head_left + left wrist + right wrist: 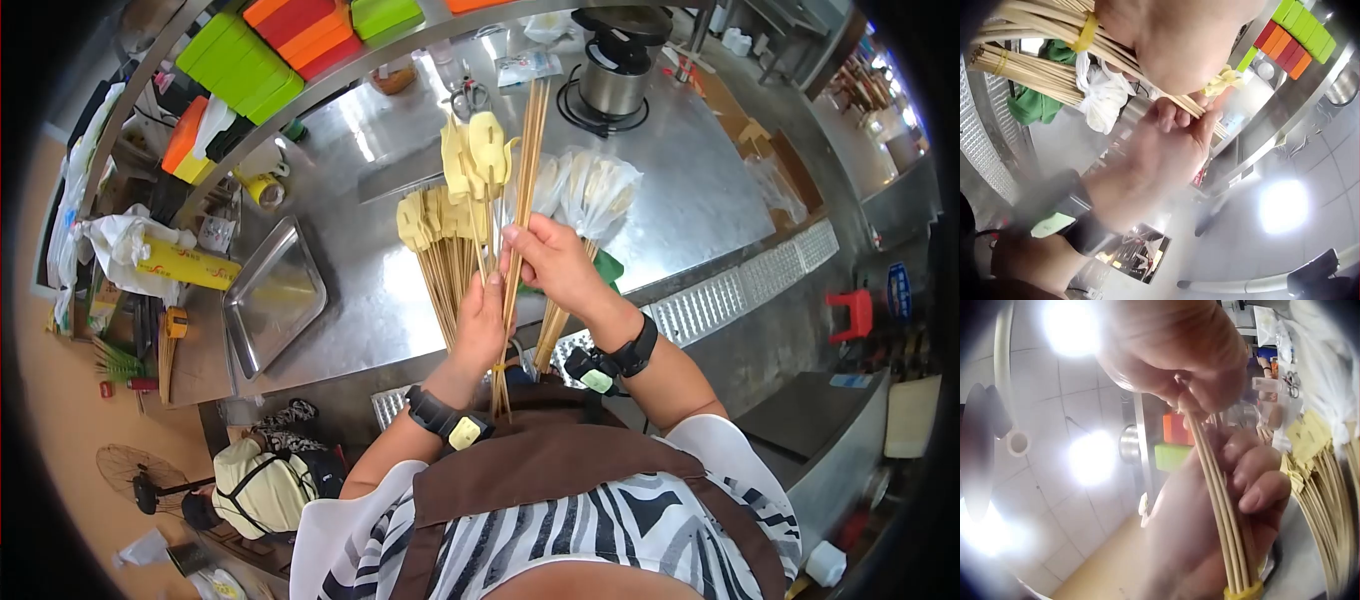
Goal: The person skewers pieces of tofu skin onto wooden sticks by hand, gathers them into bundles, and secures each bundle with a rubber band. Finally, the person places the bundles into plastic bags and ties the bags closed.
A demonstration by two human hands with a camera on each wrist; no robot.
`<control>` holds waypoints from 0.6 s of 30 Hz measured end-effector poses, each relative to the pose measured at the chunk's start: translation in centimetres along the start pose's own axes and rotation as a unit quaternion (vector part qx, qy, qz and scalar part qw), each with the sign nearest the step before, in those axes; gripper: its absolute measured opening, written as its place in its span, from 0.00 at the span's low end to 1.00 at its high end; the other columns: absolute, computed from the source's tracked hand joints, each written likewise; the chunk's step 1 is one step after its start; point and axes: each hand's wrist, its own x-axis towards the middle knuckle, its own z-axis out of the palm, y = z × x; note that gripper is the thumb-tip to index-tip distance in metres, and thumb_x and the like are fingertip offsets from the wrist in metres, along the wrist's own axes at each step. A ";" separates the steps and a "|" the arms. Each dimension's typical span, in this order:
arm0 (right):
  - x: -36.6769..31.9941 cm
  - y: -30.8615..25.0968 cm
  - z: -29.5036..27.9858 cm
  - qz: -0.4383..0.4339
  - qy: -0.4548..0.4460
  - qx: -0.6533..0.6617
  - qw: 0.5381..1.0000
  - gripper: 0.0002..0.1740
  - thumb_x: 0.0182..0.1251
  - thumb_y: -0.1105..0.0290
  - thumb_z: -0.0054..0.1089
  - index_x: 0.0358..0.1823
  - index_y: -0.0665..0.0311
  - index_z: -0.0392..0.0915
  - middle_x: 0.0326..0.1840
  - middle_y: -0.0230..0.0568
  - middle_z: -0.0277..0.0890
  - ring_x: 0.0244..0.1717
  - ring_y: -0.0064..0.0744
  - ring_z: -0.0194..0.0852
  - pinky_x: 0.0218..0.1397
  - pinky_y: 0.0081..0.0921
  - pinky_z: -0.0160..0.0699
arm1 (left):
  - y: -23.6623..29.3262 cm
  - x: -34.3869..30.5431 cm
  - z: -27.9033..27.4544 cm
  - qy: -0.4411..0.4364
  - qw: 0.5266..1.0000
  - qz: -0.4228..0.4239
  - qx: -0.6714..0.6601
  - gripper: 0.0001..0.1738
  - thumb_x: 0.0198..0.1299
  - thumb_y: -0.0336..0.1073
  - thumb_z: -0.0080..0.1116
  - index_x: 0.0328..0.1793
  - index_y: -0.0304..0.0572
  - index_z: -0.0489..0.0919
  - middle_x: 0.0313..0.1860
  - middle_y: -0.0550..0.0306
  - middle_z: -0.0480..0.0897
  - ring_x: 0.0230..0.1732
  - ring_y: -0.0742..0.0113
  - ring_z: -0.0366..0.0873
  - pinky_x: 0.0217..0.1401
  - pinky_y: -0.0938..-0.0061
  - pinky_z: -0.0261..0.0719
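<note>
My left hand (482, 325) grips a bundle of thin wooden sticks (1219, 506), banded in yellow (1087, 32) near the lower ends. Some of its sticks carry flat pale-yellow pieces (487, 145) at the top; others are bare there. My right hand (556, 262) pinches the bare sticks (528, 165) between thumb and fingers, just above the left hand. Behind the left hand, more sticks with folded yellow pieces (430, 218) lie on the metal table. Beyond the right hand is another banded stick bundle (1029, 74), its heads wrapped in clear plastic (598, 190).
An empty metal tray (318, 290) lies at the left of the table (690, 200). A pot (612, 80) with a coiled black cable stands at the back right, scissors (470, 98) at the back. Green and orange boxes (240, 65) fill the shelf. A person (265, 490) is at lower left.
</note>
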 end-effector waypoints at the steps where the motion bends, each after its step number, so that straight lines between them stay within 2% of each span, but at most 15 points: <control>1: 0.2 -0.3 -0.1 0.005 0.000 -0.003 1.000 0.12 0.71 0.63 0.51 0.31 0.61 0.72 0.24 0.29 0.75 0.18 0.12 0.60 0.18 0.12 0.58 | -0.1 -0.3 -0.2 0.003 1.000 -0.026 -0.011 0.16 0.74 0.49 0.37 0.42 0.46 0.67 0.21 0.64 0.68 0.17 0.77 0.63 0.18 0.81 0.62; 3: 1.6 -1.3 -0.9 0.013 0.054 0.062 0.997 0.12 0.72 0.63 0.50 0.31 0.61 0.72 0.22 0.29 0.74 0.17 0.12 0.59 0.17 0.13 0.57 | -0.8 -0.8 -1.1 -0.002 0.998 -0.062 -0.025 0.16 0.73 0.49 0.38 0.38 0.47 0.65 0.21 0.66 0.65 0.18 0.78 0.60 0.18 0.82 0.59; 5: 3.4 -1.4 -2.9 -0.002 0.063 0.067 0.996 0.11 0.72 0.63 0.48 0.33 0.60 0.72 0.23 0.30 0.73 0.16 0.12 0.58 0.16 0.12 0.55 | 0.4 0.5 -2.5 -0.018 0.996 -0.066 -0.063 0.16 0.73 0.49 0.39 0.37 0.48 0.65 0.21 0.67 0.63 0.18 0.79 0.58 0.18 0.82 0.57; 6: 5.1 -0.8 -4.2 -0.052 0.053 0.067 0.995 0.13 0.72 0.61 0.49 0.31 0.60 0.72 0.23 0.31 0.75 0.15 0.14 0.59 0.16 0.14 0.56 | -0.4 -0.4 -3.6 -0.021 0.991 -0.084 -0.103 0.16 0.73 0.48 0.39 0.36 0.48 0.64 0.20 0.68 0.60 0.18 0.79 0.55 0.18 0.82 0.55; 8: 6.1 -2.3 -5.2 -0.078 0.100 0.111 0.986 0.11 0.71 0.64 0.50 0.31 0.62 0.72 0.23 0.33 0.74 0.15 0.14 0.58 0.16 0.14 0.54 | -0.8 -0.1 -5.0 -0.028 0.985 -0.091 -0.143 0.15 0.73 0.48 0.39 0.35 0.49 0.64 0.21 0.68 0.59 0.19 0.80 0.53 0.18 0.82 0.53; 10: 7.5 -3.4 -6.6 -0.099 0.070 0.161 0.980 0.07 0.69 0.68 0.51 0.32 0.61 0.71 0.23 0.31 0.72 0.14 0.13 0.54 0.15 0.13 0.48 | -0.9 0.1 -6.8 -0.033 0.979 -0.084 -0.181 0.15 0.73 0.47 0.39 0.35 0.49 0.63 0.21 0.69 0.57 0.19 0.80 0.51 0.18 0.82 0.51; 13: 6.9 -4.6 -3.9 -0.054 0.039 0.131 0.989 0.09 0.70 0.66 0.49 0.31 0.60 0.72 0.21 0.29 0.71 0.14 0.13 0.55 0.14 0.13 0.48 | -0.9 -0.5 -9.6 -0.009 0.961 -0.073 -0.268 0.14 0.74 0.45 0.37 0.36 0.49 0.63 0.21 0.68 0.58 0.18 0.78 0.52 0.18 0.82 0.52; 15: 5.7 -3.4 -1.0 0.001 -0.070 -0.051 0.996 0.13 0.71 0.62 0.47 0.30 0.60 0.72 0.19 0.27 0.69 0.13 0.12 0.56 0.15 0.13 0.49 | 0.1 -1.7 -11.0 0.045 0.961 -0.041 -0.269 0.14 0.74 0.46 0.37 0.36 0.49 0.64 0.21 0.67 0.58 0.17 0.78 0.53 0.18 0.82 0.53; 16: 4.9 -2.0 1.5 0.013 -0.097 -0.084 0.992 0.15 0.72 0.60 0.45 0.29 0.59 0.73 0.18 0.26 0.70 0.13 0.12 0.58 0.15 0.13 0.52 | 0.6 -2.4 -11.8 0.087 0.959 -0.018 -0.268 0.14 0.74 0.46 0.36 0.37 0.48 0.64 0.21 0.67 0.59 0.17 0.78 0.53 0.17 0.82 0.54; 17: 3.5 -1.7 4.4 0.095 -0.116 -0.071 0.986 0.15 0.72 0.59 0.47 0.30 0.59 0.73 0.20 0.26 0.73 0.13 0.12 0.60 0.15 0.12 0.55 | 0.8 -3.1 -12.9 0.106 0.953 -0.006 -0.283 0.14 0.74 0.46 0.37 0.38 0.48 0.64 0.21 0.66 0.59 0.17 0.78 0.55 0.17 0.83 0.55; 18: 2.6 -0.9 6.5 0.124 -0.155 -0.094 0.976 0.15 0.72 0.59 0.48 0.31 0.60 0.73 0.22 0.27 0.75 0.14 0.12 0.61 0.16 0.12 0.58 | 0.8 -3.9 -14.2 0.121 0.951 0.006 -0.286 0.14 0.74 0.46 0.37 0.38 0.48 0.64 0.21 0.66 0.59 0.17 0.78 0.55 0.17 0.83 0.55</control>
